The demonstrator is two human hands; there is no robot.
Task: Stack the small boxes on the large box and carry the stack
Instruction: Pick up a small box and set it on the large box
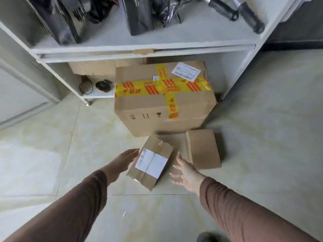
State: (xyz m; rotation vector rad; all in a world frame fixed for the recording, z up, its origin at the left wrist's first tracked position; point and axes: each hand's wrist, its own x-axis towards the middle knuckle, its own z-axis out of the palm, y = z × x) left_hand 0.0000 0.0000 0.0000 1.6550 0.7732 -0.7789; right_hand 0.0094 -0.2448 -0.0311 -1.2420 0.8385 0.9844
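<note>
1. Left grip and right grip were both spread open, holding nothing, flanking the labelled small box at lower centre; left nearer, about touching.
2. Its long axis ran lower-left to upper-right.
3. Second small box lay right; large box above, on the floor.

floor was pale tile with thin grout lines, and three cardboard boxes sat right on it: a large box wrapped in yellow and red tape up against a white shelf unit, a small labelled box lying skewed just in front of it, and a plain small box beside that one on the right. the unit's low shelf held another cardboard box and a dark cable bundle, while its upper shelf carried blurry black items.
</note>
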